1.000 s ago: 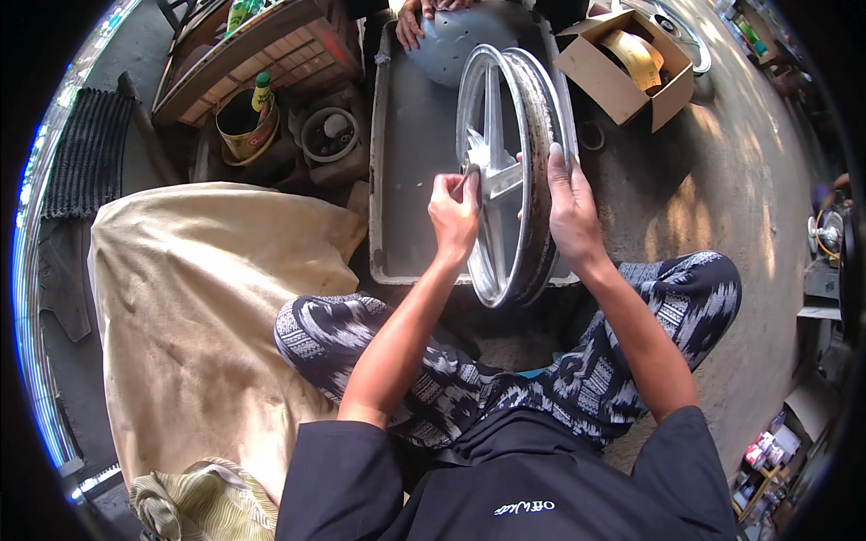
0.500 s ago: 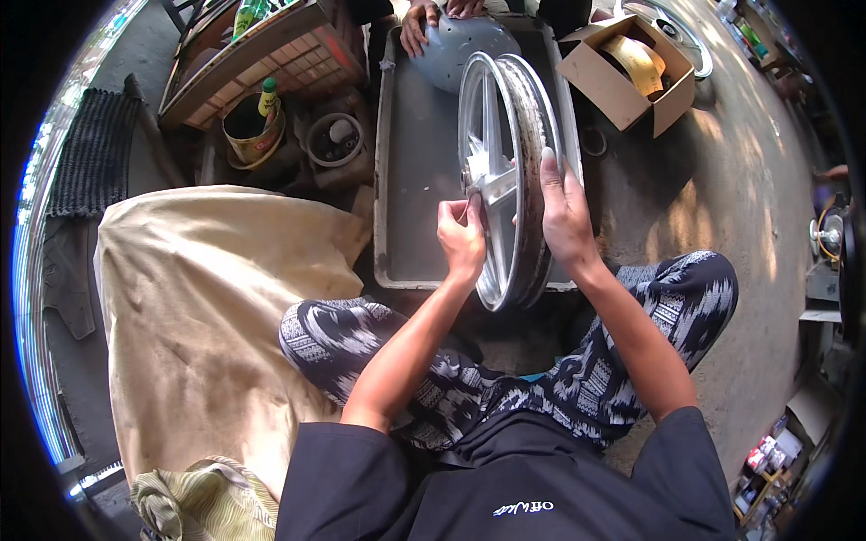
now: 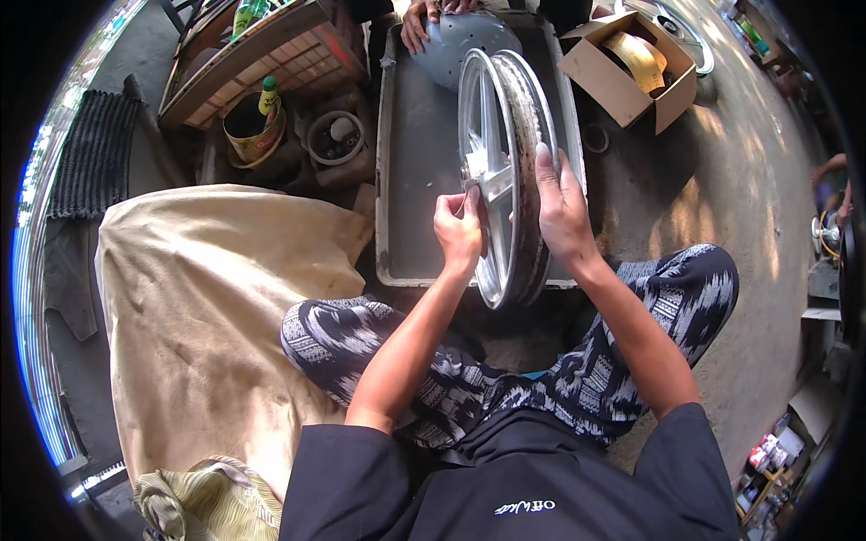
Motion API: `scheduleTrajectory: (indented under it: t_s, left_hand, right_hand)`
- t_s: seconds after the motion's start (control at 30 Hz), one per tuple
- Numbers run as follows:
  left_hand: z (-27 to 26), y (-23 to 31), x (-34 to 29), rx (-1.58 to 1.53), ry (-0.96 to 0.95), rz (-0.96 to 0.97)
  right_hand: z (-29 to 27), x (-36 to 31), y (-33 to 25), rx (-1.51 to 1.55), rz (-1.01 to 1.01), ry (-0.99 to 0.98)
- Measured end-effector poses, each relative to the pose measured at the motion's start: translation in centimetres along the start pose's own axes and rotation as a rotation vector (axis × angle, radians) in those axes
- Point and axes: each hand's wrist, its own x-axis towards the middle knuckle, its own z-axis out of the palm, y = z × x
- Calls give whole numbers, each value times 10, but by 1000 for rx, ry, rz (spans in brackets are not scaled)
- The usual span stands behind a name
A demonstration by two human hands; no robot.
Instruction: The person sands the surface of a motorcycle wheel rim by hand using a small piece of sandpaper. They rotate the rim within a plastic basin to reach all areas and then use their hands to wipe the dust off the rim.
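A silver spoked motorcycle wheel rim (image 3: 492, 185), with a worn brownish outer channel, stands on edge, leaning slightly, over a shallow grey tray (image 3: 383, 225). My right hand (image 3: 566, 212) grips it from the right, thumb pointing up along the channel and fingers partly hidden behind it. At the left face, close to the hub, my left hand (image 3: 458, 230) is closed in a pinch. Something small and dark shows at its fingertips against a spoke; its kind is unclear.
Another person's hands (image 3: 415, 25) rest on a rounded grey-blue cover (image 3: 465, 45) at the tray's far end. An open cardboard box (image 3: 613, 77) stands right of it. Left are a bucket (image 3: 239, 149), a white tub (image 3: 316, 149) and a beige cloth (image 3: 198, 270).
My left hand has shifted slightly down and left beside the spokes. My right hand has slid a little down and left on the rim, which has barely moved.
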Motion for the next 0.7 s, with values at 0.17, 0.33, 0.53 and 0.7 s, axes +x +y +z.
scheduleTrajectory:
  t_s: [0.17, 0.33, 0.53, 0.7]
  left_hand:
    - [0, 24, 9, -159, -54, -117]
    - [5, 4, 4, -10, 34, -68]
    - [8, 16, 2, -29, 53, -22]
    - [12, 14, 17, -16, 55, -43]
  right_hand:
    - [3, -1, -6, 43, 37, 2]
    - [2, 0, -6, -2, -3, 10]
    - [1, -4, -11, -46, -27, 32]
    - [-2, -4, -9, -71, -53, 35]
